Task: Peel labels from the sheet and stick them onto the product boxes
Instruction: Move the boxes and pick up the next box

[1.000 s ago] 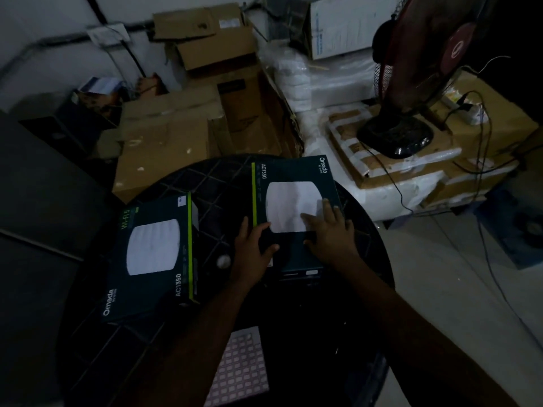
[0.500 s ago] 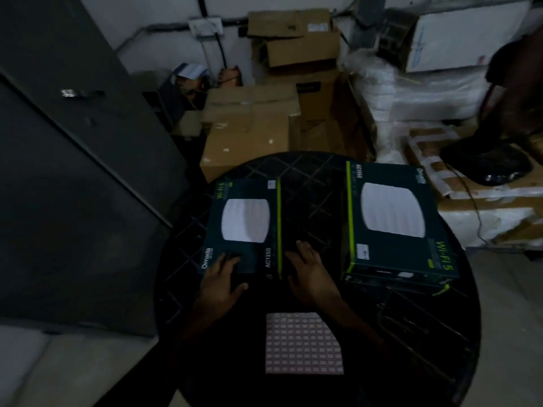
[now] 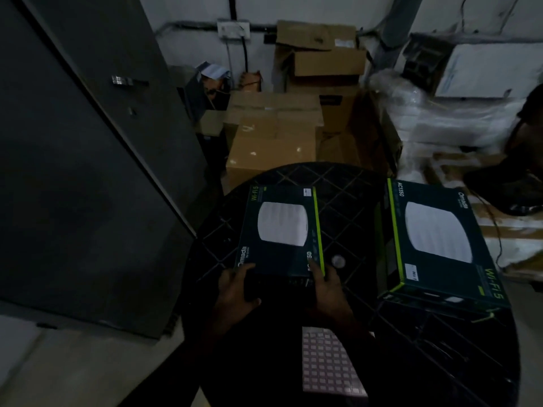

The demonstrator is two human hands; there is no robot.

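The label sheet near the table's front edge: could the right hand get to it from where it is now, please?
Probably yes. The right hand rests at the near corner of the left box, and the label sheet lies just below it on the table, uncovered, with nothing between.

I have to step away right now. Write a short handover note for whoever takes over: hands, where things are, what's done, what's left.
Left hand and right hand grip the near edge of the left box on the round black table.
Right box lies at the table's right side and carries a small white label near its front left corner.
Label sheet lies flat on the table, near the person, between the arms.
Done: right box appears labelled.
Left: peel a label and stick it on the left box; its white sticker at the far corner is unclear.
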